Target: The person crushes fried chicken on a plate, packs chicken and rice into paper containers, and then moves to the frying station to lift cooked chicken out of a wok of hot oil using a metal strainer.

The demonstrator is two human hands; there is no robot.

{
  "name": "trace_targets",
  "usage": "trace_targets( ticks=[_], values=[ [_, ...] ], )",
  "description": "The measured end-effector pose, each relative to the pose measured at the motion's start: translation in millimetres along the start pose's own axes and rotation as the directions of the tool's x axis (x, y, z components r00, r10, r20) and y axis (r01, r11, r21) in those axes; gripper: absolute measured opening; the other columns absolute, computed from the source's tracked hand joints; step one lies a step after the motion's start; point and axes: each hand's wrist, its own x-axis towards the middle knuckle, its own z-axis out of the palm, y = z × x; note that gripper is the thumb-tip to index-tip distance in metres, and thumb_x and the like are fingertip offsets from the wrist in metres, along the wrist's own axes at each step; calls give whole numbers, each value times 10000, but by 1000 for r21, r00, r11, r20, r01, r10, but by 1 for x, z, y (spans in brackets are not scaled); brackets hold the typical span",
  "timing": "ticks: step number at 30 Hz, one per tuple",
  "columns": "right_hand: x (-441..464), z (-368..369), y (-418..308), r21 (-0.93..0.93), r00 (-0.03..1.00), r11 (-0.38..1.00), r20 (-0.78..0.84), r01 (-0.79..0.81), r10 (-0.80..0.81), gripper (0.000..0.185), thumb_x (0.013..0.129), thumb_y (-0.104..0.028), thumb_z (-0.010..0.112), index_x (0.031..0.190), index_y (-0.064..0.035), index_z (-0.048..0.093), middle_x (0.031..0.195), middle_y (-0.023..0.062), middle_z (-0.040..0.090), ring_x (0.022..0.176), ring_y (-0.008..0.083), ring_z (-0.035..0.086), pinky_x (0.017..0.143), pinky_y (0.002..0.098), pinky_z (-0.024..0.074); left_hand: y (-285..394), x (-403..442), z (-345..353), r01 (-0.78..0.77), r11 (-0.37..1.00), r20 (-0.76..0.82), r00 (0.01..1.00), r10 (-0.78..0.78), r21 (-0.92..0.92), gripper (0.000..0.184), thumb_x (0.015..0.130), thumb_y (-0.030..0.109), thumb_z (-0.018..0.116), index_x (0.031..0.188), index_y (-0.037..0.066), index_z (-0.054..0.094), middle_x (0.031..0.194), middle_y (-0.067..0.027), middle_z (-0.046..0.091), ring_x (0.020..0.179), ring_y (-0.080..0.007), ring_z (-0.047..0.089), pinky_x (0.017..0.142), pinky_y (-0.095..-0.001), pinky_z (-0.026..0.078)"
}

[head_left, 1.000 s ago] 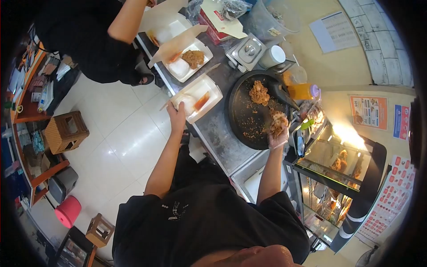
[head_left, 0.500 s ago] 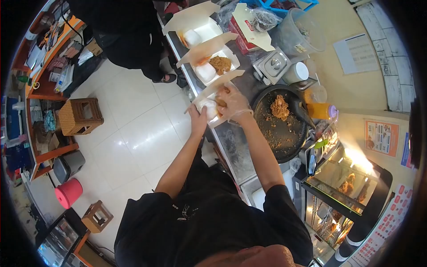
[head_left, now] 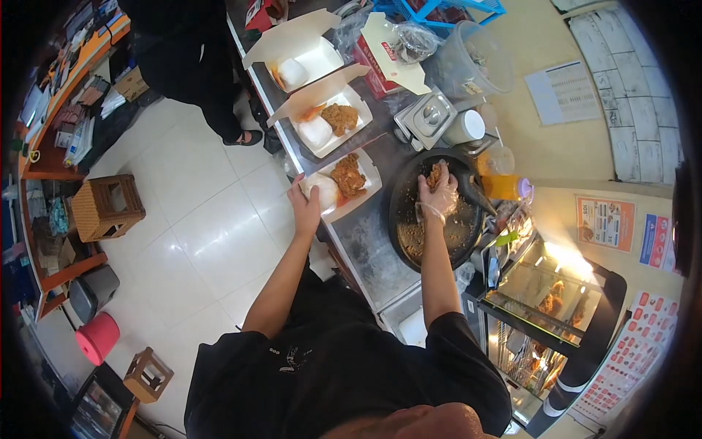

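My left hand (head_left: 306, 208) grips the left edge of the nearest paper food box (head_left: 369, 162), its thumb beside the wrapped white rice (head_left: 319, 189). A piece of fried chicken (head_left: 349, 175) lies in that box next to the rice. Inside the round black stone mortar (head_left: 409, 252), my right hand (head_left: 440, 197), in a clear plastic glove, has its fingers closed around another piece of fried chicken (head_left: 435, 175), partly hidden by the hand. Crumbs are scattered over the mortar's bottom. A dark pestle (head_left: 479, 194) rests against its right side.
Two more open boxes stand farther along the counter: one (head_left: 344, 143) with rice and chicken, another (head_left: 322, 58) with rice. Metal container (head_left: 428, 121), orange-liquid bottle (head_left: 504, 186) and lit display case (head_left: 548, 307) are at right. Another person (head_left: 190, 66) stands at upper left.
My right hand has left the chicken in the nearest box and moved right into the mortar, onto the piece there. My left hand stays at the box. The view has shifted slightly.
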Motion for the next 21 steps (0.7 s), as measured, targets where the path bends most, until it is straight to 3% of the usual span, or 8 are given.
trace_targets(
  ticks=[5,8,9,10,12,14,17,21],
  values=[
    [4,13,35,169,997,983,-42,72,-65,652,786,-262,742,1405,-245,537,1175,213,607,1009,387,632,862,467,523,0,-1,4,-19,1000,-18,1000,19,-4,529,934,201,601,1404,24,432,1328,-235,407,1256,-379,399,1096,-423,324],
    [13,-3,44,349,993,937,114,-11,-31,606,829,-155,681,1412,-177,519,1144,140,641,1007,284,640,894,389,510,2,2,5,-27,999,-46,999,26,-18,532,925,201,613,1400,34,443,1292,-232,415,1229,-380,417,1084,-421,335],
    [17,3,51,591,956,751,205,-293,212,540,848,-158,663,1374,-178,543,1114,119,654,994,245,641,869,369,509,1,3,5,-33,999,-59,998,31,-24,533,921,202,617,1399,40,446,1279,-231,417,1222,-380,422,1081,-421,338],
    [15,10,57,733,841,434,363,-523,401,476,867,-161,646,1336,-179,567,1084,99,668,980,206,642,844,348,509,3,3,5,-33,999,-64,997,33,-12,535,918,200,620,1400,45,448,1272,-230,415,1220,-382,425,1079,-422,340],
    [9,-21,44,789,715,-160,608,-593,347,379,883,-296,644,1227,-149,585,1097,95,669,880,220,662,676,336,552,6,5,7,-39,999,-69,997,39,12,538,912,198,625,1401,55,452,1257,-227,410,1215,-386,431,1076,-424,344],
    [20,-41,3,758,740,-241,648,-606,177,454,894,-329,596,1321,-183,537,1085,75,666,907,220,663,690,324,539,7,7,10,-88,996,-102,991,90,26,530,906,172,622,1397,55,459,1237,-213,398,1195,-377,422,1071,-424,337],
    [70,-60,-98,736,742,-115,671,-668,-14,480,893,-326,591,1347,-185,526,1143,67,651,985,238,658,694,350,540,8,10,15,-136,989,-162,976,142,49,509,888,132,614,1370,33,484,1193,-192,405,1159,-358,416,1058,-423,328],
    [156,-49,-236,798,823,473,520,-372,-230,538,868,-282,621,1379,-128,555,1190,69,654,963,200,635,755,318,516,10,11,21,-123,988,-216,966,141,96,516,853,137,634,1347,49,509,1163,-202,421,1132,-368,422,1038,-449,323]
  ],
)
